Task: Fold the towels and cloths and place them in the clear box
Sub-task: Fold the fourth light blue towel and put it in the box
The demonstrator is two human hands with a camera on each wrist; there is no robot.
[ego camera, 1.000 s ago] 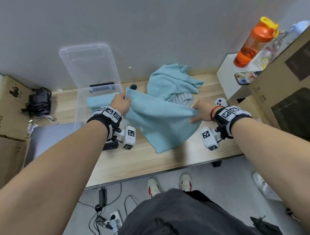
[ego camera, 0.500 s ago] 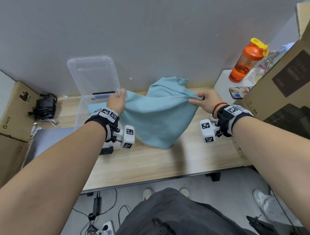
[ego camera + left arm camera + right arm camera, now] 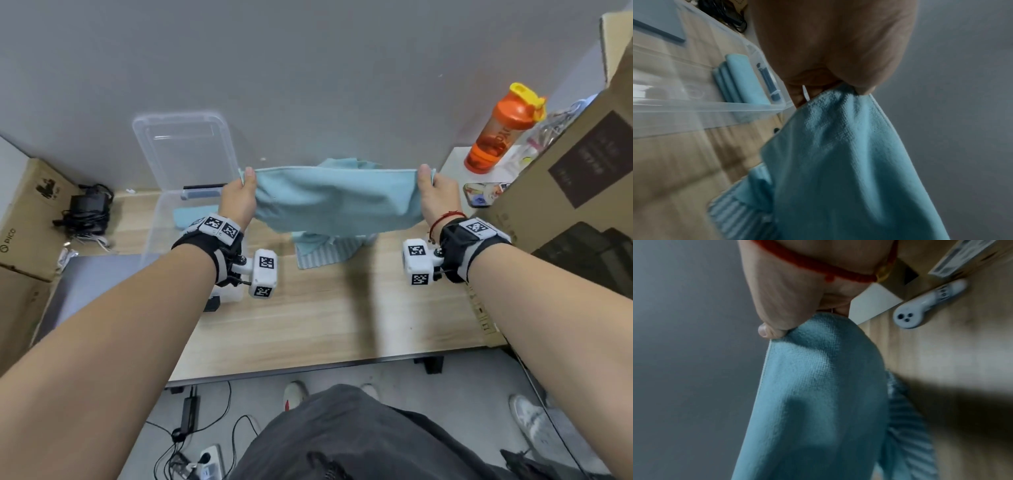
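A light blue towel [image 3: 337, 198] hangs stretched in the air above the wooden table [image 3: 325, 318]. My left hand [image 3: 239, 197] pinches its upper left corner, and my right hand [image 3: 435, 195] pinches its upper right corner. The wrist views show the blue towel [image 3: 838, 162] [image 3: 813, 394] gripped between thumb and fingers of my left hand [image 3: 838, 48] and of my right hand [image 3: 797, 293]. Under it on the table lies a striped cloth [image 3: 325, 251] with another blue cloth [image 3: 342, 162] behind. The clear box [image 3: 161, 233] stands at the left and holds a folded blue towel [image 3: 742, 81].
The box's clear lid [image 3: 185, 147] leans against the wall. An orange bottle [image 3: 503, 130] and cardboard boxes [image 3: 565, 192] stand at the right, a white controller [image 3: 925, 305] on the table below my right hand. A laptop [image 3: 92, 284], black cables [image 3: 85, 212] and a carton [image 3: 24, 219] sit left.
Both hands have lifted the blue towel off the table and pulled apart, so it now hangs spread flat by its top edge. The striped cloth beneath has come into view.
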